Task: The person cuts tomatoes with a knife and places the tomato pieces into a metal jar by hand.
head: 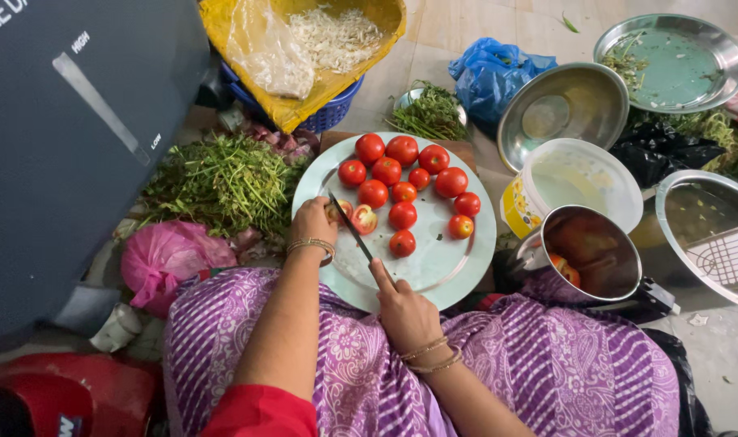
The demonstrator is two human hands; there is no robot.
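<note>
R hand (405, 311) w/ knife (351, 228) cuts tomato (338, 210).

A pale tiled floor (458, 28) lies under even, soft light. A big dark grey appliance (69, 146) fills the left side, and a red object (78, 392) sits at the lower left corner.

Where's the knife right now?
In the head view the knife lies across the near-left part of the round plate, held in the right hand, its tip by the halved tomato under the left hand.
</note>
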